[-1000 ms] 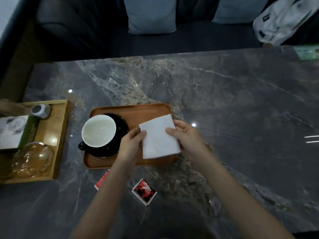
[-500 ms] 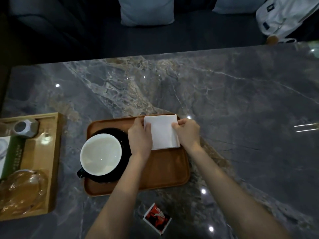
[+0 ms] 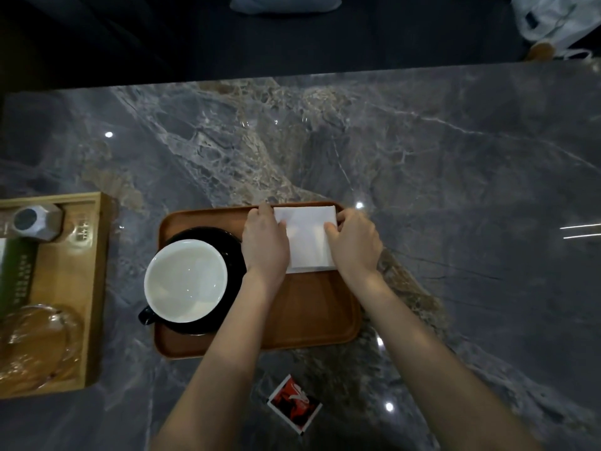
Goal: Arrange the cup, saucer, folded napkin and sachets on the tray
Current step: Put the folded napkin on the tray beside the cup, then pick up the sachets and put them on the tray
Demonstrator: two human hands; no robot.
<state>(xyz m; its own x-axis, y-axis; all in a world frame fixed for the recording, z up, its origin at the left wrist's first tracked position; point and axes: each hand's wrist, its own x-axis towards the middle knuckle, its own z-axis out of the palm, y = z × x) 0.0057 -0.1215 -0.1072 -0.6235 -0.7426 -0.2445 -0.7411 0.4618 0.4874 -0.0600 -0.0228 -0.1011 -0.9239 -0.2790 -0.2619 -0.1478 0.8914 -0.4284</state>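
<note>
Hands point(image 3: 265, 245) cover napkin point(image 3: 307, 240) edges on tray point(image 3: 312, 314).

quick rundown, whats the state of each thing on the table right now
napkin: folded, flat in the tray's far right corner, both hands on it
left hand: fingers resting on the napkin's left edge
right hand: fingers resting on the napkin's right edge
cup: upright, empty, on the saucer
saucer: on the tray, left side
tray: near right part bare
sachet: on the table, off the tray
</note>
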